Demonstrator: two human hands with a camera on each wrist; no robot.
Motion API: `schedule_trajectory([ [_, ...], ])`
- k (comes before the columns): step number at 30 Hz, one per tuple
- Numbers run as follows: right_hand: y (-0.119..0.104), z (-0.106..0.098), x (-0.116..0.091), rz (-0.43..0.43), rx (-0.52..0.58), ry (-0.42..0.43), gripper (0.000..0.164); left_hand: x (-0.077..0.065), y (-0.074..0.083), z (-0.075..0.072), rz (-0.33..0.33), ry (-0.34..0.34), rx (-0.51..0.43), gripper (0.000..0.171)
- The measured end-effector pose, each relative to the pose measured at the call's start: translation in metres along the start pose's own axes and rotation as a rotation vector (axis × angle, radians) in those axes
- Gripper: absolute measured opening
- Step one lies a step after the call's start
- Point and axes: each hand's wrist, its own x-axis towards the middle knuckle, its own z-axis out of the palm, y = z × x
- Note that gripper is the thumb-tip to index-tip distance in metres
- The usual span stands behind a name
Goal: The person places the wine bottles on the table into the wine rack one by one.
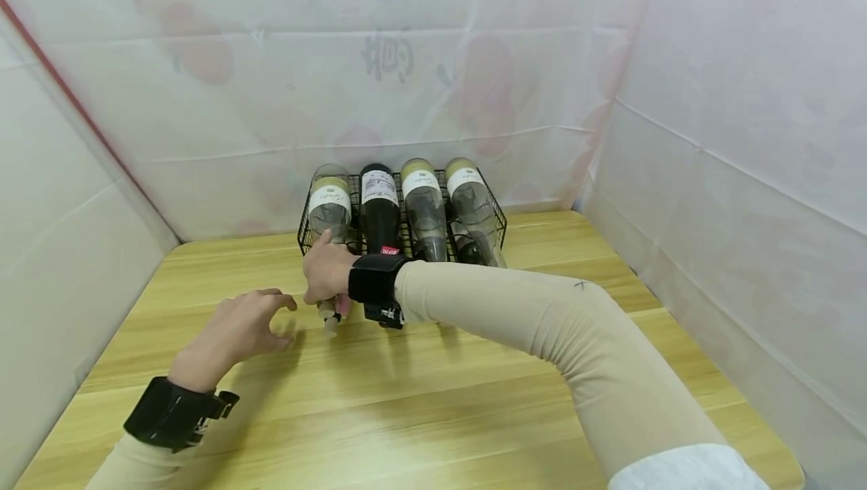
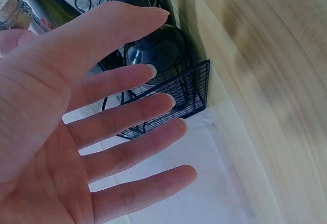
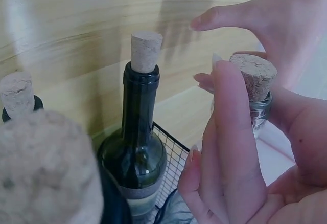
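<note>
My right hand [image 1: 328, 268] grips the neck of a clear glass wine bottle [image 1: 330, 200], the leftmost in a black wire rack [image 1: 503, 225]. In the right wrist view, that bottle's cork [image 3: 254, 75] shows between the fingers and thumb. Left of it, my left hand [image 1: 244, 324] hovers over the table, fingers spread and holding nothing. Its palm and separated fingers [image 2: 130, 114] face the left wrist camera. Beside the gripped bottle, a dark wine bottle [image 1: 380, 223] with a white label leans neck-down towards me.
Two more clear bottles, one centre-right [image 1: 425, 208] and one at the right end [image 1: 472, 200], lean in the rack, partly behind my right forearm. A corked dark green bottle [image 3: 137, 147] stands lower in the rack. White sheeting [image 1: 406, 98] encloses the wooden table [image 1: 406, 415].
</note>
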Motion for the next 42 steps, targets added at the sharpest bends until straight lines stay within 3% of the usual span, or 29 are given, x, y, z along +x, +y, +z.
schedule_trajectory([
  [2, -0.001, 0.000, -0.001, -0.003, -0.025, -0.001, 0.070, 0.000, 0.000, 0.000, 0.000, 0.005, 0.001, 0.042],
  [6, -0.004, -0.002, -0.001, 0.017, -0.061, -0.020, 0.073, -0.001, 0.000, 0.000, 0.001, 0.014, 0.000, 0.041],
  [11, -0.005, 0.002, -0.002, -0.001, -0.100, 0.017, 0.062, -0.002, 0.000, 0.000, 0.004, 0.022, -0.002, 0.042],
  [13, -0.005, 0.006, -0.002, 0.015, -0.072, 0.036, 0.068, -0.002, 0.001, -0.001, 0.001, 0.021, -0.003, 0.043],
  [17, -0.002, 0.008, -0.005, 0.083, 0.021, 0.058, 0.096, -0.001, 0.004, -0.003, 0.006, 0.034, 0.001, 0.044],
  [20, 0.005, 0.006, -0.011, 0.092, 0.045, 0.090, 0.096, 0.000, 0.006, -0.005, 0.021, 0.072, 0.013, 0.040],
  [23, 0.015, 0.002, -0.018, 0.046, 0.047, 0.153, 0.081, 0.000, 0.009, -0.010, 0.035, 0.124, 0.032, 0.035],
  [27, 0.030, -0.010, -0.031, -0.060, 0.062, 0.227, 0.049, 0.001, 0.012, -0.020, 0.048, 0.188, 0.046, 0.029],
  [31, 0.046, -0.024, -0.045, -0.164, 0.025, 0.231, 0.012, 0.002, 0.015, -0.030, 0.037, 0.188, 0.040, 0.028],
  [38, 0.073, -0.027, -0.061, -0.342, -0.004, 0.120, 0.047, 0.002, 0.016, -0.034, 0.010, 0.132, 0.038, 0.027],
  [42, 0.084, -0.022, -0.061, -0.401, -0.013, 0.064, 0.053, 0.002, 0.016, -0.032, 0.015, 0.111, 0.030, 0.028],
])
